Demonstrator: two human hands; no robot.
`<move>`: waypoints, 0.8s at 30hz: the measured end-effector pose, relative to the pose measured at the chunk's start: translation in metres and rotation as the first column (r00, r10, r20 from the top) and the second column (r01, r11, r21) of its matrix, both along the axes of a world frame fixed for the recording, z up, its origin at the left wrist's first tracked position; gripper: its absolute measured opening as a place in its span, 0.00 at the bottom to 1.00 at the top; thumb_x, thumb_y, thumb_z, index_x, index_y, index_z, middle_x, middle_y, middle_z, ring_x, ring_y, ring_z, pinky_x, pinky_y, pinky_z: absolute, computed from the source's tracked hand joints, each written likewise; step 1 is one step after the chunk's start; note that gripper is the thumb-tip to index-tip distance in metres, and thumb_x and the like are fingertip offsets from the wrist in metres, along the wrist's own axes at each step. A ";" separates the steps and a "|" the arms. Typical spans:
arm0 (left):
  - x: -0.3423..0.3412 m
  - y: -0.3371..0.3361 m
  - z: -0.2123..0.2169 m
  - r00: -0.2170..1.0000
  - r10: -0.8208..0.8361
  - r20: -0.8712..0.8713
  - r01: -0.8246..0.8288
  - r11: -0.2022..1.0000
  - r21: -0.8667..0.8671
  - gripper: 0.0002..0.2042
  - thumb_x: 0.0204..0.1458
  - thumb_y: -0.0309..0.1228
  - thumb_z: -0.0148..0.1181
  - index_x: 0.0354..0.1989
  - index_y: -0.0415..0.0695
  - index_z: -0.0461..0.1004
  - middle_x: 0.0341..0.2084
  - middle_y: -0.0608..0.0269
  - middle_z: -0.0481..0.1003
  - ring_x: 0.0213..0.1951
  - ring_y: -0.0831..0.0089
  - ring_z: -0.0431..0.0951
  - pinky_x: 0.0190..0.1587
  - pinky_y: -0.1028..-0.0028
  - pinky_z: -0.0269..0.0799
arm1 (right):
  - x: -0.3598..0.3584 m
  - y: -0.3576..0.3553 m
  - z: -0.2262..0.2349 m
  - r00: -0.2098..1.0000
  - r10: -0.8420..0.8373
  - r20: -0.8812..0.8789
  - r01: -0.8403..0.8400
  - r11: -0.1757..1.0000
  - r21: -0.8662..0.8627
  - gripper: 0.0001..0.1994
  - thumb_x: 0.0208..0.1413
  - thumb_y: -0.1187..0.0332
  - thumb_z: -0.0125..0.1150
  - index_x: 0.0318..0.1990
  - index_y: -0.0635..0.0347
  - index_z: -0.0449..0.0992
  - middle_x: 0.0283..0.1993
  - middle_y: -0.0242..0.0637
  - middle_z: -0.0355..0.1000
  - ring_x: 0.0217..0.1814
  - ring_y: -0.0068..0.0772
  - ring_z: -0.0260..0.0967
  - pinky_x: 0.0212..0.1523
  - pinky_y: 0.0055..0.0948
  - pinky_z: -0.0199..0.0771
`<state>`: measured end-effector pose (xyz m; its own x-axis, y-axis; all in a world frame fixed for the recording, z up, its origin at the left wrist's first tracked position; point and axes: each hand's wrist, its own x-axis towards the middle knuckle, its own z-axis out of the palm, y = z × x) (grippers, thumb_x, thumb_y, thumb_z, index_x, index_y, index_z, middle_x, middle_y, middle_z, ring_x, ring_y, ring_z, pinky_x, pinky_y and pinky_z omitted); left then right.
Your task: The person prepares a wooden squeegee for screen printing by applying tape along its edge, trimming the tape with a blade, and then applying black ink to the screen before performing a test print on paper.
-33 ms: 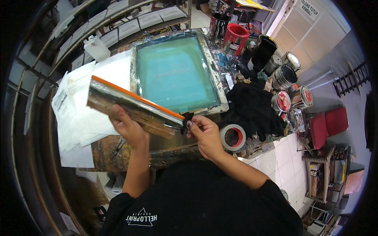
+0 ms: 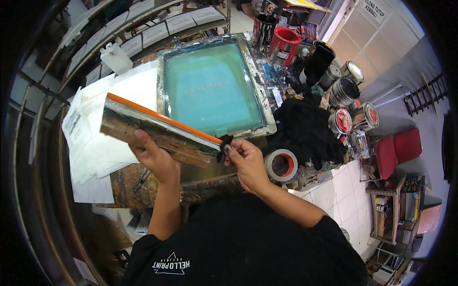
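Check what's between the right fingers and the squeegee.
A bunched black cloth, pinched by the right fingers at one end of the squeegee; head view.

A red chair (image 2: 408, 147) stands on white floor tiles (image 2: 334, 195) near a grey wall (image 2: 408, 76).

Stained worktable (image 2: 125, 186) with framed screen (image 2: 212, 90), white sheets (image 2: 93, 152), black cloth (image 2: 303, 131)
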<state>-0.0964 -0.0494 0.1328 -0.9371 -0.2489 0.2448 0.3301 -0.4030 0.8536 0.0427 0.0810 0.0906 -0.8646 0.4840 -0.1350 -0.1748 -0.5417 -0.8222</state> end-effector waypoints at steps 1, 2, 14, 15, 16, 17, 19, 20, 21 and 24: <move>0.010 -0.004 0.002 0.995 0.077 -0.061 -0.084 0.987 -0.134 0.27 0.67 0.45 0.55 0.63 0.36 0.58 0.56 0.52 0.68 0.53 0.71 0.71 0.57 0.72 0.68 | -0.006 0.002 -0.003 0.999 0.038 0.037 -0.037 0.999 -0.008 0.05 0.65 0.70 0.62 0.41 0.63 0.76 0.30 0.27 0.72 0.30 0.16 0.67 0.32 0.21 0.69; 0.016 -0.004 0.001 0.987 0.109 -0.118 -0.130 0.974 -0.186 0.29 0.67 0.46 0.55 0.64 0.36 0.57 0.57 0.51 0.67 0.54 0.70 0.70 0.58 0.72 0.68 | -0.009 0.003 -0.005 0.995 0.054 0.083 -0.051 0.998 -0.033 0.04 0.65 0.71 0.61 0.41 0.62 0.76 0.31 0.27 0.72 0.31 0.17 0.67 0.33 0.22 0.70; 0.000 -0.009 -0.006 0.979 0.168 -0.117 -0.195 0.938 -0.288 0.36 0.65 0.45 0.59 0.68 0.31 0.52 0.65 0.44 0.61 0.63 0.62 0.66 0.66 0.65 0.63 | 0.027 0.068 0.036 0.952 -0.278 -0.128 0.242 0.426 0.872 0.06 0.57 0.75 0.66 0.41 0.63 0.78 0.37 0.37 0.76 0.40 0.30 0.73 0.43 0.26 0.72; -0.001 -0.013 -0.003 0.992 0.124 -0.033 -0.128 0.974 -0.189 0.35 0.65 0.45 0.59 0.68 0.31 0.52 0.65 0.45 0.61 0.63 0.62 0.66 0.66 0.64 0.63 | 0.035 0.089 0.050 0.901 -0.395 -0.178 0.280 0.216 0.935 0.05 0.55 0.78 0.66 0.39 0.64 0.79 0.37 0.39 0.76 0.41 0.33 0.74 0.43 0.28 0.73; -0.003 -0.016 -0.002 0.997 0.068 0.042 -0.064 0.995 -0.080 0.35 0.65 0.45 0.58 0.68 0.31 0.52 0.65 0.46 0.62 0.63 0.62 0.67 0.66 0.63 0.63 | 0.049 0.114 0.053 0.863 -0.486 -0.140 0.240 0.150 0.959 0.08 0.54 0.75 0.66 0.42 0.62 0.81 0.41 0.41 0.78 0.44 0.38 0.77 0.46 0.32 0.76; -0.001 -0.018 -0.001 0.993 0.017 0.113 -0.011 0.998 -0.058 0.33 0.66 0.46 0.56 0.69 0.34 0.53 0.66 0.49 0.61 0.64 0.61 0.66 0.68 0.61 0.62 | 0.060 0.133 0.054 0.799 -0.599 -0.049 0.225 0.223 0.948 0.08 0.54 0.76 0.65 0.42 0.61 0.81 0.41 0.41 0.78 0.45 0.39 0.77 0.47 0.31 0.76; 0.005 -0.013 -0.002 0.974 -0.071 0.215 0.059 0.996 0.063 0.33 0.67 0.48 0.54 0.70 0.36 0.54 0.66 0.50 0.62 0.65 0.62 0.65 0.68 0.62 0.61 | 0.081 0.179 0.038 0.696 -0.710 -0.108 0.179 0.025 0.984 0.08 0.56 0.74 0.64 0.43 0.62 0.79 0.41 0.42 0.79 0.44 0.41 0.78 0.49 0.34 0.75; 0.009 -0.011 -0.004 0.958 -0.116 0.263 0.085 0.988 0.127 0.33 0.67 0.48 0.53 0.70 0.37 0.54 0.66 0.50 0.62 0.65 0.62 0.64 0.69 0.62 0.61 | 0.090 0.196 0.039 0.713 -0.700 0.053 0.082 0.158 0.984 0.12 0.55 0.75 0.63 0.48 0.61 0.77 0.46 0.46 0.77 0.50 0.45 0.76 0.53 0.36 0.73; 0.012 -0.011 -0.009 0.948 -0.169 0.270 0.132 0.980 0.149 0.33 0.67 0.50 0.53 0.70 0.40 0.54 0.67 0.51 0.61 0.66 0.62 0.63 0.69 0.61 0.60 | 0.096 0.208 0.044 0.655 -0.729 0.198 -0.277 0.012 0.961 0.18 0.54 0.76 0.62 0.54 0.61 0.74 0.53 0.52 0.74 0.60 0.51 0.70 0.61 0.43 0.67; 0.024 -0.008 -0.018 0.907 -0.307 0.288 0.233 0.936 0.266 0.25 0.69 0.45 0.50 0.66 0.41 0.59 0.62 0.54 0.67 0.62 0.64 0.68 0.67 0.62 0.63 | 0.085 0.180 0.059 0.734 -0.679 -0.006 -0.214 -0.241 0.947 0.29 0.52 0.73 0.65 0.63 0.63 0.69 0.63 0.55 0.68 0.67 0.60 0.61 0.67 0.53 0.58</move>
